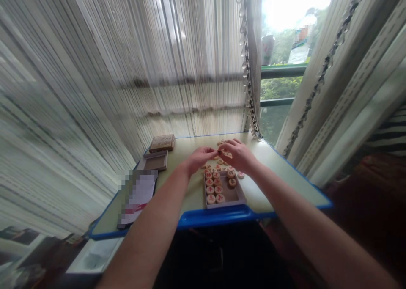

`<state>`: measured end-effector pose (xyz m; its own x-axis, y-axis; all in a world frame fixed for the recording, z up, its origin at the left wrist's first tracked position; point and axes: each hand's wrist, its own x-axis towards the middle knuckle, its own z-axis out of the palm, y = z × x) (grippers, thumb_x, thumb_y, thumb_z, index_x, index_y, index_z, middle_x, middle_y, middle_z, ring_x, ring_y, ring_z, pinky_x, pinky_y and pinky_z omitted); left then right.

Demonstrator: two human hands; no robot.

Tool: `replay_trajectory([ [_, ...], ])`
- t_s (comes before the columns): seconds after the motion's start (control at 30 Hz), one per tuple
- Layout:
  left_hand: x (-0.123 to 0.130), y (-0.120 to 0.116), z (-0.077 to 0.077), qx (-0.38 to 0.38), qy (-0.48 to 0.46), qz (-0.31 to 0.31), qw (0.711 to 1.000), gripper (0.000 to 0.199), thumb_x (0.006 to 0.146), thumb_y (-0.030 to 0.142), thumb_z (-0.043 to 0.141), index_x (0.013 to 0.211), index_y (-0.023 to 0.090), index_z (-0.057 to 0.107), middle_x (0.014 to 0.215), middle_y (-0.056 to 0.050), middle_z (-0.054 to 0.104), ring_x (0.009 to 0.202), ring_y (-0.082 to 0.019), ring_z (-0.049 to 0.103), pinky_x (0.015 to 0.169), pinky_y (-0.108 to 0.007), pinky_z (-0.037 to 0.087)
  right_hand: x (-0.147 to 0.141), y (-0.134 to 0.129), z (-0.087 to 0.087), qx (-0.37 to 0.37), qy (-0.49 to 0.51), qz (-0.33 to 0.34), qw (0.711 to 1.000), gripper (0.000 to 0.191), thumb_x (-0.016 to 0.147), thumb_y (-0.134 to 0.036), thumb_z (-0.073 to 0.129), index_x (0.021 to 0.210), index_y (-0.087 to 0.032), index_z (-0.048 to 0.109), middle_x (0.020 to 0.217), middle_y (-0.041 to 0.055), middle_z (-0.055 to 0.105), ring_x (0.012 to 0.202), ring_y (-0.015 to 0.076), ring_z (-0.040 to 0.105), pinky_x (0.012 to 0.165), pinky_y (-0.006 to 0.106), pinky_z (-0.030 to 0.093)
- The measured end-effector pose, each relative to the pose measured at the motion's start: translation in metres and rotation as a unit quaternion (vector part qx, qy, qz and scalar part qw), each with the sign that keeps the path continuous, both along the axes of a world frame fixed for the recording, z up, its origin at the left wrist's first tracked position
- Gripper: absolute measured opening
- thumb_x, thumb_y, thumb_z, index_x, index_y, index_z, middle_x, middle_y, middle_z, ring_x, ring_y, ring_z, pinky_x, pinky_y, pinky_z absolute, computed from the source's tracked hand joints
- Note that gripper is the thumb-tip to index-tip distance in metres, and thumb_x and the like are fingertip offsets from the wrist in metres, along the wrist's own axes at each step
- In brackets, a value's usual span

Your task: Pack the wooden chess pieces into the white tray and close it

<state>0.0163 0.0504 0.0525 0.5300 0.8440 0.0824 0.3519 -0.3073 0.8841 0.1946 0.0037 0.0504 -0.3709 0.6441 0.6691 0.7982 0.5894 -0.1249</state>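
My left hand [200,156] and right hand [237,153] together pinch one round piece [220,152] above one table [272,160]; nearer me, one shallow box [234,195] holds eight red-marked pieces [218,189] and two dark-marked pieces [232,183].

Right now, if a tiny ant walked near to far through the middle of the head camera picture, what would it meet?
Blue table edge → shallow box with round pieces in it → left hand and right hand, side by side → stringy curtain.
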Motion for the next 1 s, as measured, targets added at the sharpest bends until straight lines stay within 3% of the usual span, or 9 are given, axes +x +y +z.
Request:
replay_trajectory([
  [0.13,0.004,-0.011,0.004,-0.004,0.001,-0.076,0.997,0.041,0.072,0.048,0.057,0.092,0.012,0.061,0.085,-0.004,0.061,0.077,-0.012,0.053,0.07,-0.024,0.041,0.006,-0.023,-0.003,0.035,0.012,-0.006,0.999,0.024,0.081,-0.031,0.053,0.1,-0.019,0.062,0.095,0.0087,0.061,0.091,0.0217,0.051,0.08,0.035,0.044],
  [0.4,0.017,-0.034,0.007,0.036,0.077,-0.141,0.986,0.042,0.074,0.048,0.055,0.094,0.012,0.059,0.085,-0.006,0.062,0.072,-0.013,0.054,0.063,-0.024,0.042,0.01,-0.058,-0.04,0.048,0.105,-0.034,0.993,0.022,0.082,-0.026,0.051,0.099,-0.021,0.063,0.099,0.0083,0.064,0.096,0.0201,0.056,0.087,0.035,0.045],
  [0.53,0.016,-0.037,0.01,0.088,0.086,-0.172,0.977,0.047,0.072,0.046,0.059,0.108,0.016,0.058,0.093,-0.007,0.064,0.078,-0.015,0.057,0.064,-0.024,0.044,0.014,-0.067,-0.05,-0.026,0.154,-0.026,0.987,0.023,0.076,-0.026,0.058,0.098,-0.021,0.062,0.092,0.0052,0.066,0.077,0.0158,0.058,0.073,0.03,0.048],
  [0.67,0.015,-0.035,0.006,0.133,0.155,-0.198,0.959,0.038,0.066,0.041,0.066,0.096,0.017,0.067,0.086,-0.004,0.066,0.076,-0.015,0.058,0.068,-0.024,0.044,0.019,-0.07,-0.053,-0.107,0.175,-0.03,0.978,0.026,0.07,-0.025,0.064,0.095,-0.019,0.061,0.078,0.0009,0.066,0.057,0.011,0.049,0.056,0.024,0.044],
  [0.8,0.017,-0.036,0.002,0.164,0.189,-0.188,0.95,0.035,0.064,0.041,0.068,0.089,0.017,0.07,0.083,-0.003,0.066,0.077,-0.015,0.058,0.068,-0.022,0.042,0.021,-0.072,-0.051,-0.139,0.151,-0.006,0.979,0.011,0.071,-0.029,0.063,0.078,-0.02,0.065,0.069,-0.0001,0.062,0.06,0.0116,0.051,0.057,0.023,0.043],
  [1.0,0.021,-0.038,0.0,0.209,0.214,-0.197,0.934,0.03,0.064,0.042,0.068,0.08,0.017,0.072,0.078,-0.002,0.064,0.073,-0.013,0.056,0.065,-0.021,0.04,0.022,-0.071,-0.05,-0.156,0.157,0.039,0.974,0.014,0.07,-0.019,0.06,0.082,-0.021,0.067,0.081,0.002,0.065,0.074,0.0145,0.058,0.07,0.026,0.046],
])
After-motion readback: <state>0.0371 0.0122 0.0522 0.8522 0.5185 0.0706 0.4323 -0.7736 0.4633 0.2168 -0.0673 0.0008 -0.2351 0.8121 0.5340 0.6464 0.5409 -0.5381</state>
